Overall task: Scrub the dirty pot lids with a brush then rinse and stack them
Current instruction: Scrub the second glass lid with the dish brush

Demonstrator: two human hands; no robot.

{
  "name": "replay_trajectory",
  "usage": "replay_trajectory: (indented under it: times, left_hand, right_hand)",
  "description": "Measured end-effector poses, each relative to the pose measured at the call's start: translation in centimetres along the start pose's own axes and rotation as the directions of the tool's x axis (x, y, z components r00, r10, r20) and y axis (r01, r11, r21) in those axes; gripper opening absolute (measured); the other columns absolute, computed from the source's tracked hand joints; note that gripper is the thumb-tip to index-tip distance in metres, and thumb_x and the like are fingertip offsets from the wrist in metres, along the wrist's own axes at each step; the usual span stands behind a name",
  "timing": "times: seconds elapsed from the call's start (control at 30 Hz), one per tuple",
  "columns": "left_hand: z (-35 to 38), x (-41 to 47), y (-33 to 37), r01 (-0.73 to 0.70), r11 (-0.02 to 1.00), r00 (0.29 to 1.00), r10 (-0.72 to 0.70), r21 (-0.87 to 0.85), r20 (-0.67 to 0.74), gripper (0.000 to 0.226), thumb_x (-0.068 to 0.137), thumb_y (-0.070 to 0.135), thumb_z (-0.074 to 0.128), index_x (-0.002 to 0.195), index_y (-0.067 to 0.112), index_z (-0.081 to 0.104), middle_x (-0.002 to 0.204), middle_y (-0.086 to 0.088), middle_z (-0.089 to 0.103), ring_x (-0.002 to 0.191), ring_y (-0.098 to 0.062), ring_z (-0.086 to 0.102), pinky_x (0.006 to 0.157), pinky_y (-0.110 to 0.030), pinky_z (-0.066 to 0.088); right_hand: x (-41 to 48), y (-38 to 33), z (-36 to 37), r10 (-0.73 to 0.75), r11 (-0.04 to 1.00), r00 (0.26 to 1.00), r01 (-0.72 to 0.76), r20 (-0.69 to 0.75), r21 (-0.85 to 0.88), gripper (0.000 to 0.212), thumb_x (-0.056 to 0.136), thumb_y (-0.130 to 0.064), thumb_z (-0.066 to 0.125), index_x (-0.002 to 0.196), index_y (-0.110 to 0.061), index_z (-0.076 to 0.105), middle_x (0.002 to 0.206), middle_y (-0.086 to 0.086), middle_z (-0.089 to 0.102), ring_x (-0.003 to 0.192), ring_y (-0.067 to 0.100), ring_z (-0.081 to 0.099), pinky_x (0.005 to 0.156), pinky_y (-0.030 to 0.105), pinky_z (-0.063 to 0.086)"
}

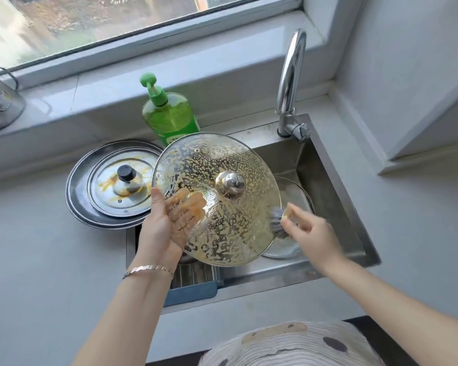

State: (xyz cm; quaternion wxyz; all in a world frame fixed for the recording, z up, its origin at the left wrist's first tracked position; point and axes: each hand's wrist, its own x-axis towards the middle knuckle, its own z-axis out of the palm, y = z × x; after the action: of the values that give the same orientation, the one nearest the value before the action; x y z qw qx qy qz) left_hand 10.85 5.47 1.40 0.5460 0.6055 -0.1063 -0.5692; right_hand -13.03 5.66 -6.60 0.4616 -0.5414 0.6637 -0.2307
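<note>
Bottom edge: striped, spotted garment [288, 344], cut off by the frame. Both forearms reach up from it over a pale grey counter [50, 273]. The counter has open space on the left. A steel sink [275, 278] is set into it on the right, tight to a grey wall corner. In the sink's near-left corner there is a ribbed rack with a blue rim [193, 289], mostly hidden by the left wrist, which wears a bracelet [148, 269].

The hands are apart, both over the sink. The left hand [167, 223] grips the left edge of the glass lid [236, 228]; its thumb is on the rim and its fingers are underneath, seen through the glass. The lid is held tilted above the basin, knob up, covered in yellowish suds. The right hand [310, 233] pinches the wooden handle of the brush [278, 223]. Its grey bristles touch the lid's right rim and look blurred.

Below the held lid, another lid [288, 247] lies in the basin, half hidden. On the counter just left of the sink, a small lid with a black knob [117, 196] carries orange smears. It rests on a large metal lid [77, 204]. The right side of both is covered by the held lid.

Further back, a green soap bottle [169, 117] stands against the sill, its base hidden. A chrome faucet [291, 72] stands at the sink's back rim. A metal mug [0, 101] sits on the windowsill [117, 83], cut off at the left edge. The view through the window is blurred.
</note>
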Motion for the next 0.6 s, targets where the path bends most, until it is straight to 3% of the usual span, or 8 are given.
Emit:
replay_trajectory:
  times: [0.07,0.13,0.2,0.27,0.33,0.4,0.5,0.6]
  left_hand:
    - [0.4,0.2,-0.3,-0.011,1.000,1.000,0.011,-0.005,-0.004,0.053,0.095,0.052,0.033,0.101,0.007,0.060,0.079,-0.008,0.074,0.070,-0.017,0.072,0.068,-0.028,0.059]
    - [0.6,0.3,-0.7,-0.012,1.000,1.000,0.011,-0.020,-0.009,0.052,0.095,0.051,0.032,0.100,0.007,0.060,0.079,-0.007,0.074,0.071,-0.017,0.072,0.067,-0.027,0.059]
    - [0.6,0.3,-0.7,-0.005,0.999,1.000,0.004,-0.052,-0.016,0.051,0.096,0.050,0.031,0.099,0.008,0.060,0.078,-0.006,0.075,0.070,-0.016,0.072,0.063,-0.025,0.059]
    - [0.6,0.4,-0.7,-0.003,0.997,1.000,0.001,-0.081,-0.021,0.051,0.096,0.050,0.031,0.098,0.009,0.060,0.077,-0.005,0.075,0.069,-0.015,0.072,0.061,-0.024,0.059]
    - [0.7,0.4,-0.8,-0.009,0.996,1.000,0.007,-0.088,-0.023,0.051,0.096,0.050,0.031,0.097,0.008,0.060,0.077,-0.006,0.075,0.069,-0.015,0.072,0.063,-0.025,0.059]
    - [0.8,0.5,-1.0,-0.013,0.997,0.999,0.011,-0.081,-0.030,0.051,0.096,0.051,0.031,0.097,0.008,0.060,0.078,-0.006,0.075,0.070,-0.016,0.072,0.065,-0.026,0.059]
    - [0.7,0.8,-1.5,-0.004,0.998,0.998,0.000,-0.062,-0.058,0.052,0.096,0.051,0.032,0.099,0.008,0.060,0.079,-0.006,0.075,0.071,-0.016,0.072,0.064,-0.026,0.059]
    - [1.3,1.1,-2.3,0.011,1.000,0.996,-0.013,-0.028,-0.089,0.049,0.097,0.049,0.034,0.101,0.008,0.061,0.081,-0.008,0.074,0.072,-0.017,0.072,0.059,-0.025,0.058]
  right_hand:
    - [-2.0,0.0,1.7,-0.058,0.996,0.995,0.063,0.079,-0.068,0.046,0.086,-0.041,0.061,0.131,-0.037,0.051,0.058,-0.004,0.042,0.055,0.010,0.041,0.057,0.028,0.033]
    - [-1.6,-0.3,1.8,-0.101,0.988,0.991,0.110,0.093,-0.104,0.046,0.086,-0.041,0.062,0.130,-0.039,0.051,0.058,-0.005,0.042,0.053,0.007,0.038,0.055,0.025,0.032]
    - [0.5,-0.7,0.5,-0.055,0.998,0.998,0.055,0.006,-0.041,0.046,0.086,-0.040,0.062,0.131,-0.033,0.053,0.066,-0.002,0.051,0.062,0.009,0.047,0.063,0.029,0.039]
    - [2.3,-1.0,-0.8,0.017,1.000,0.996,-0.016,-0.083,0.011,0.047,0.088,-0.040,0.059,0.133,-0.031,0.052,0.086,0.007,0.065,0.081,0.018,0.057,0.073,0.032,0.044]
    - [1.9,-1.2,-0.7,0.011,1.000,0.998,-0.011,-0.066,-0.001,0.045,0.088,-0.041,0.059,0.132,-0.033,0.052,0.083,0.008,0.063,0.078,0.019,0.057,0.069,0.031,0.043]
    - [-0.2,-1.3,0.5,-0.099,0.995,0.995,0.100,0.026,-0.027,0.047,0.086,-0.039,0.062,0.132,-0.036,0.050,0.065,-0.002,0.050,0.059,0.012,0.044,0.060,0.029,0.037]
    - [-1.8,-0.2,1.3,-0.266,0.949,0.953,0.286,0.148,-0.130,0.050,0.082,-0.048,0.063,0.127,-0.051,0.042,0.076,-0.010,0.060,0.058,0.003,0.044,0.058,0.025,0.037]
    - [0.9,1.0,-0.6,-0.098,0.974,0.985,0.124,0.142,-0.190,0.047,0.083,-0.051,0.060,0.128,-0.051,0.045,0.062,-0.011,0.050,0.059,0.004,0.043,0.058,0.026,0.036]
